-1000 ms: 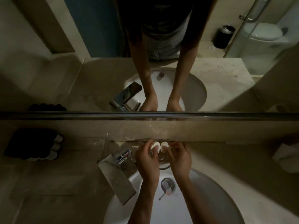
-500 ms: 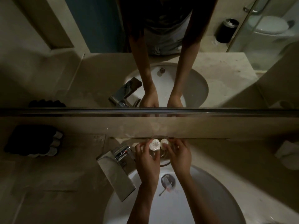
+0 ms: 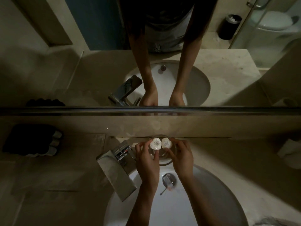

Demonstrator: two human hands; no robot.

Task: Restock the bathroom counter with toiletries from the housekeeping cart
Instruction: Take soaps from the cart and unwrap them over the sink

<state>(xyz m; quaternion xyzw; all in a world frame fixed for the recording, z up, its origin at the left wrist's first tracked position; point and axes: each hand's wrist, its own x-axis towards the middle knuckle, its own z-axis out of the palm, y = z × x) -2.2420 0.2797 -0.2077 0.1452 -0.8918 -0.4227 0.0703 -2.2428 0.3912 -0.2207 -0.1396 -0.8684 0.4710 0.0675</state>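
Centre frame, over the clear glass dish (image 3: 164, 163): your left hand (image 3: 146, 158) pinches one small white round soap packet (image 3: 155, 143), right hand (image 3: 181, 154) the other (image 3: 166, 143). Light, slick; grip rims.

Behind my hands, the mirror ledge (image 3: 211, 110) closes off the far side. On my left the faucet (image 3: 117, 167) crowds my left hand (image 3: 147, 162). Open table (image 3: 228, 154) lies to my right up to the white folded item (image 3: 290, 150); the basin (image 3: 211, 185) below is clear.
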